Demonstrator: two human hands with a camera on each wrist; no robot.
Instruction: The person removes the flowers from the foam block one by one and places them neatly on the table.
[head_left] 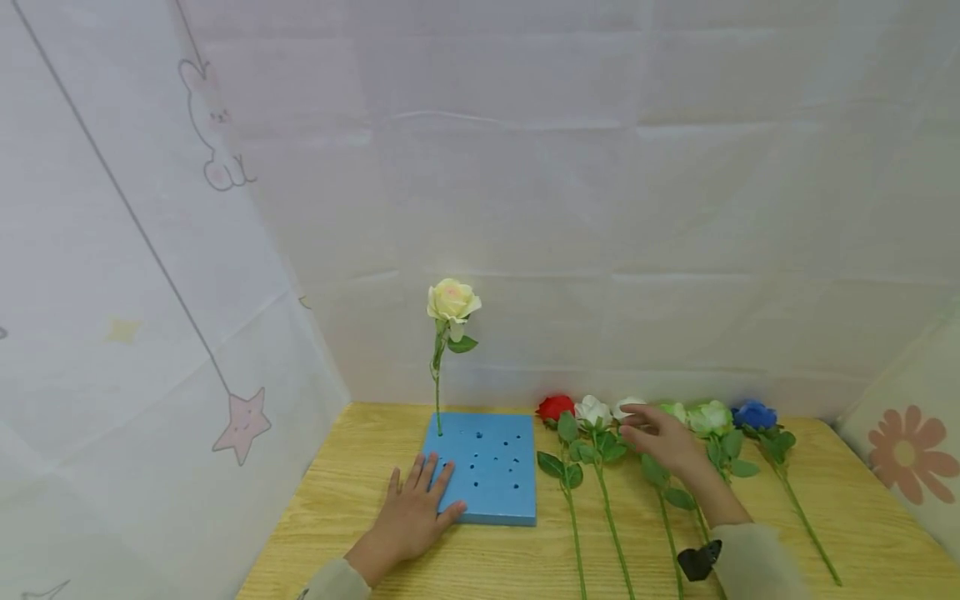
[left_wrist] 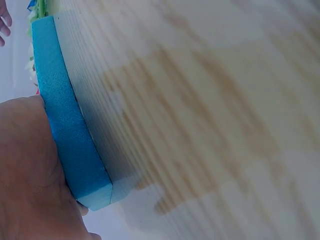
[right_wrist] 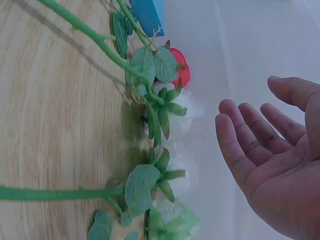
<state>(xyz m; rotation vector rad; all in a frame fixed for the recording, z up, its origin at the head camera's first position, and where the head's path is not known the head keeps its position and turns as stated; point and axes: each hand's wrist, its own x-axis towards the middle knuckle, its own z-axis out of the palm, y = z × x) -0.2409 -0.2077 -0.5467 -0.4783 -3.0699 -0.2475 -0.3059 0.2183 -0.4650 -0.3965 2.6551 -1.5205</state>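
Observation:
A pale yellow artificial rose (head_left: 453,302) stands upright, its stem in a hole near the back left of a blue foam block (head_left: 491,500). My left hand (head_left: 411,518) rests with spread fingers on the block's left front corner; its palm covers part of the block's side in the left wrist view. My right hand (head_left: 667,440) hovers over the row of lying roses, fingers relaxed and holding nothing. Beneath it lies a white rose (head_left: 628,406), partly hidden. Another white rose (head_left: 593,412) and a red rose (head_left: 556,407) lie to its left.
Right of my right hand lie a pale green rose (head_left: 710,418) and a blue rose (head_left: 755,415). Stems run toward the front of the wooden table (head_left: 315,500). A white printed curtain (head_left: 525,208) hangs behind the table.

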